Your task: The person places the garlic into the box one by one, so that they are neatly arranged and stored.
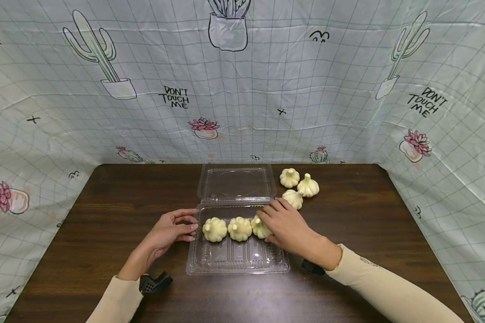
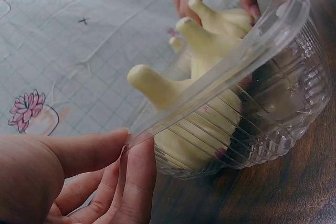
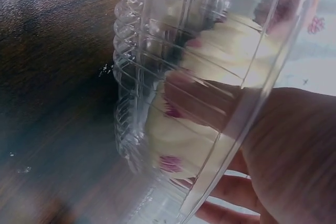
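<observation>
A clear plastic clamshell container (image 1: 238, 271) lies with its lid folded back on the dark table. Inside, along its back half, a row of three pale garlic bulbs (image 1: 240, 229) sits with stems up. My left hand (image 1: 167, 233) pinches the container's left rim between thumb and fingers, plain in the left wrist view. Over the container's right side, my right hand (image 1: 287, 226) grips the rightmost garlic bulb (image 1: 259, 228), partly covering it. Through the clear wall in the right wrist view, the thumb (image 3: 202, 98) presses against this purple-marked bulb (image 3: 173, 140).
Three more garlic bulbs (image 1: 307, 185) are clustered on the table behind my right hand, right of the open lid (image 1: 238, 181). A cactus-print curtain (image 1: 242, 98) stands along the back and both sides of the brown table (image 1: 137, 188).
</observation>
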The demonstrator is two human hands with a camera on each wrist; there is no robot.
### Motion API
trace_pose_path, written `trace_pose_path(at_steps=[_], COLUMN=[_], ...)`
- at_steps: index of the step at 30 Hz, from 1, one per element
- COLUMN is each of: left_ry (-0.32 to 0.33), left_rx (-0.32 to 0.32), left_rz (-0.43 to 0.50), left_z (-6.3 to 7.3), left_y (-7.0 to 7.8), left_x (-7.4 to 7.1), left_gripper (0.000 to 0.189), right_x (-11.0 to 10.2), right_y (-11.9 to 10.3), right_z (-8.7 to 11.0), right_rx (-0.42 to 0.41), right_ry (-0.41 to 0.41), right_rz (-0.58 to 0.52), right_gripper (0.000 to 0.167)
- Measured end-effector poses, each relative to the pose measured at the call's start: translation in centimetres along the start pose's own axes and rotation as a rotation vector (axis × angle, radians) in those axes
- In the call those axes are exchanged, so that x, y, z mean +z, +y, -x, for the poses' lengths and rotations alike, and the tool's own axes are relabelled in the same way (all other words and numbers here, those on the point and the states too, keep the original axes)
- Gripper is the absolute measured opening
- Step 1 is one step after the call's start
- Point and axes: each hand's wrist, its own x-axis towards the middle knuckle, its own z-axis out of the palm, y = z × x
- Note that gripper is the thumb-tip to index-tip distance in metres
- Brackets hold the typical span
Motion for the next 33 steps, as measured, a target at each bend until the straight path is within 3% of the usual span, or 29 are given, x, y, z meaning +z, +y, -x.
trace_pose_path(at_steps=[12,33], left_ry=[0.007,-0.006], left_rx=[-0.003,0.006], left_rz=[-0.007,0.002], left_z=[-0.04,-0.07], left_y=[0.05,-0.21], left_x=[0.05,0.04], left_gripper=[0.054,0.056], right_x=[0.06,-0.63], right_y=[-0.22,-0.14], right_z=[-0.12,0.68], right_rx=[0.009,0.063], right_ry=[-0.005,0.019], right_rz=[0.000,-0.025], right_gripper=[0.062,0.063])
